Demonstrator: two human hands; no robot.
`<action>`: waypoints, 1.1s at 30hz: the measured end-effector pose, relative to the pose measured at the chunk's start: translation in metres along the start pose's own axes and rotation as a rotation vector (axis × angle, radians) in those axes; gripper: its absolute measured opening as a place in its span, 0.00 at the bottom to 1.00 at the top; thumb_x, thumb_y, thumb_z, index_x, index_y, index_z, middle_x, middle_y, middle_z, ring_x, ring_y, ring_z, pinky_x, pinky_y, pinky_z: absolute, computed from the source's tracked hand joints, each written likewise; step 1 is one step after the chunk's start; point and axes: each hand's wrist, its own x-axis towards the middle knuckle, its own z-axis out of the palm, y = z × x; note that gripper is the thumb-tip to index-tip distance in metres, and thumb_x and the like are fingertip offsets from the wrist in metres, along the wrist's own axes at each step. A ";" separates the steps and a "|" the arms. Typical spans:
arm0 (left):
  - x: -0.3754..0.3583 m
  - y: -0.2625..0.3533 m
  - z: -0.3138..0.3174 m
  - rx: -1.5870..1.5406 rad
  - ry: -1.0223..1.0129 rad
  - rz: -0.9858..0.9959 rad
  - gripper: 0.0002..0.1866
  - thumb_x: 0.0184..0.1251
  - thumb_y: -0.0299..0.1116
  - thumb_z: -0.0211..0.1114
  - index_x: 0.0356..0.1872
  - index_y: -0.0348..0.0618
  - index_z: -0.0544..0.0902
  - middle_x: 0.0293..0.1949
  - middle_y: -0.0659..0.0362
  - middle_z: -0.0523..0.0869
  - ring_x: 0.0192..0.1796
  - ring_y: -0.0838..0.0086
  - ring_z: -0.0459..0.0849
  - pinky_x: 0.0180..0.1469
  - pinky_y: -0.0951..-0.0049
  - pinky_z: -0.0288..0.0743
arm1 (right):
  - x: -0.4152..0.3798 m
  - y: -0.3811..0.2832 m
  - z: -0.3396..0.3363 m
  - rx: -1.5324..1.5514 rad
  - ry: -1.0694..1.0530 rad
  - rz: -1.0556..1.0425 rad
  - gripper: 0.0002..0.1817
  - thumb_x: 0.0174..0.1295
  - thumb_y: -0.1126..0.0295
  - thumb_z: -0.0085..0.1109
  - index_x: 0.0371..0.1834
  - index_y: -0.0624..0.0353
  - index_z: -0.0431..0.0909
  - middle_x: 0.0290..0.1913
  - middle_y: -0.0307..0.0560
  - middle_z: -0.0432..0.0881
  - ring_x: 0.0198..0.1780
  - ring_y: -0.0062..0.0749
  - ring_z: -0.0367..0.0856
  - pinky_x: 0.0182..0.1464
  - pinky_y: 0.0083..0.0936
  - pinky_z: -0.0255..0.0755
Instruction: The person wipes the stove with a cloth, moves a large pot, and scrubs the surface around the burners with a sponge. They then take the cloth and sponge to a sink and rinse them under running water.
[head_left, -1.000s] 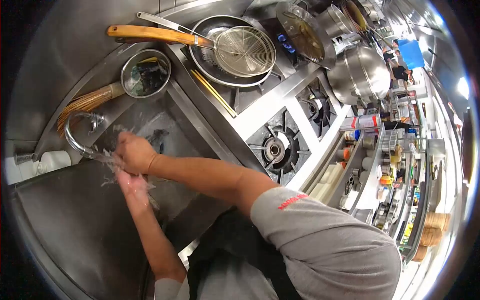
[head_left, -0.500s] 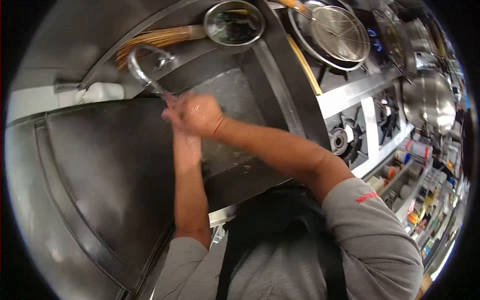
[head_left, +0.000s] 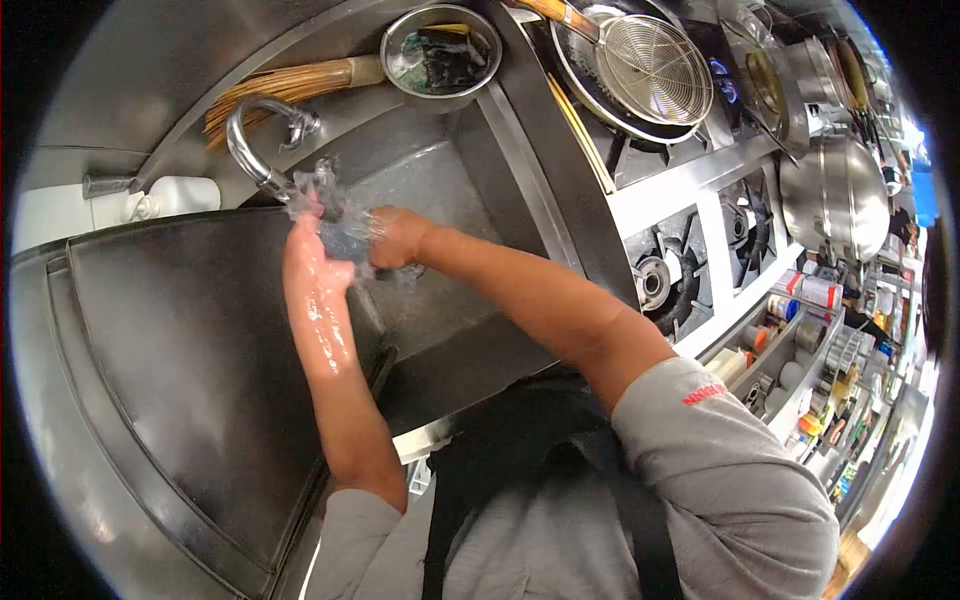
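Under the curved faucet (head_left: 245,140), my left hand (head_left: 315,255) is wet and shiny, with its fingers stretched up into the stream and its thumb out to the side. Running water (head_left: 318,195) breaks over the fingertips and sprays outward. My right hand (head_left: 398,238) is just to the right of it, above the sink basin (head_left: 455,195). Clear splashing water lies between the two hands and covers the right fingertips, so their pose is hidden. The hands are apart.
A metal bowl (head_left: 478,75) with a dark scouring pad and a bamboo brush (head_left: 290,90) are behind the sink. A white jug (head_left: 185,197) lies at the left. On the right are a mesh strainer (head_left: 655,70) over a wok, stove burners (head_left: 655,285) and a large steel pot (head_left: 835,200).
My hands were together in a blur under the faucet and have come apart. The left moved left with fingers extended; water now sprays wide between them. The view shifted slightly.
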 end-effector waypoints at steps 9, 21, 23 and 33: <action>-0.067 0.030 0.007 -0.146 -0.015 0.222 0.14 0.76 0.41 0.63 0.50 0.40 0.82 0.44 0.57 0.86 0.47 0.65 0.85 0.53 0.54 0.79 | 0.001 0.040 0.024 -0.081 0.341 0.214 0.18 0.58 0.57 0.63 0.50 0.47 0.87 0.51 0.49 0.85 0.62 0.49 0.77 0.67 0.59 0.63; 0.032 -0.045 -0.055 -0.159 -0.125 0.190 0.21 0.74 0.49 0.63 0.53 0.43 0.78 0.48 0.58 0.84 0.52 0.68 0.82 0.56 0.61 0.75 | -0.012 -0.004 -0.038 0.394 0.229 0.145 0.31 0.46 0.54 0.72 0.47 0.71 0.84 0.62 0.69 0.77 0.57 0.56 0.82 0.62 0.38 0.75; 0.045 -0.054 -0.065 -0.236 -0.198 0.076 0.20 0.77 0.50 0.59 0.53 0.44 0.81 0.50 0.54 0.85 0.52 0.61 0.84 0.59 0.54 0.77 | -0.022 -0.040 -0.012 0.396 0.408 -0.107 0.29 0.49 0.52 0.70 0.41 0.73 0.85 0.58 0.72 0.78 0.55 0.58 0.83 0.60 0.39 0.76; 0.060 -0.066 -0.054 -0.310 -0.272 0.006 0.17 0.75 0.48 0.59 0.50 0.45 0.78 0.44 0.57 0.83 0.45 0.64 0.84 0.48 0.57 0.81 | -0.024 -0.056 -0.012 0.153 0.627 0.044 0.28 0.63 0.45 0.55 0.23 0.62 0.86 0.26 0.59 0.84 0.33 0.57 0.84 0.44 0.44 0.79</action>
